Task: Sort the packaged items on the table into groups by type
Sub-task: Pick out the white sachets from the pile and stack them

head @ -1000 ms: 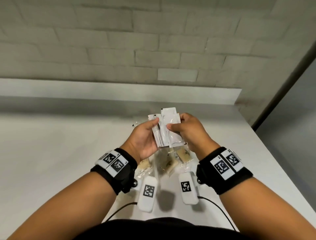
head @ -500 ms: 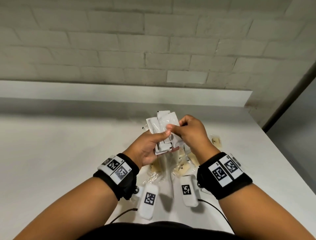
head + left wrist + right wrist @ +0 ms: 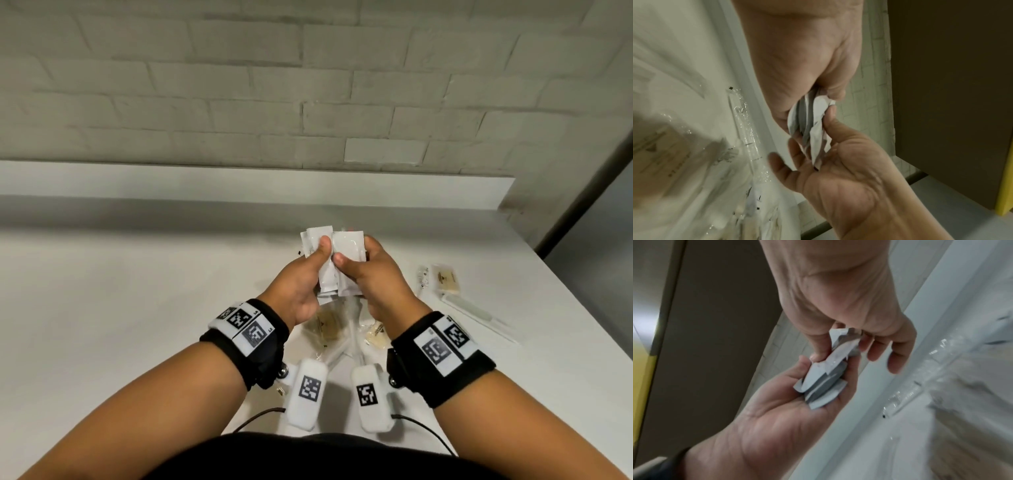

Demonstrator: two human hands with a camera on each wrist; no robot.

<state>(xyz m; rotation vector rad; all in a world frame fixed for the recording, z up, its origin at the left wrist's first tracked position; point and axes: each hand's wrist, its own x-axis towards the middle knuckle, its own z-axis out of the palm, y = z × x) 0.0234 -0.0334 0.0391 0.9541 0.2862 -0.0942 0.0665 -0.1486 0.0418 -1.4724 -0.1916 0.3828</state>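
Both hands are raised over the white table (image 3: 137, 308) and hold a stack of white sachets (image 3: 318, 236). My left hand (image 3: 310, 270) grips the stack, thumb on its front; the stack's edges (image 3: 809, 123) show fanned out in the left wrist view. My right hand (image 3: 363, 270) pinches the front white sachet (image 3: 347, 246), which sits at the right of the stack. In the right wrist view the sachets (image 3: 824, 382) lie across my left palm. Beige packets in clear wrap (image 3: 325, 325) lie on the table below the hands.
On the table at the right lie another beige packet (image 3: 447, 279), a small clear packet (image 3: 424, 275) and a long clear-wrapped item (image 3: 476, 313). A raised ledge (image 3: 239, 181) and a brick wall close off the back. The table's right edge (image 3: 582, 301) runs diagonally.
My right hand has slid the front sachet sideways, so that it now sits to the right of the stack. Both hands remain together above the table.
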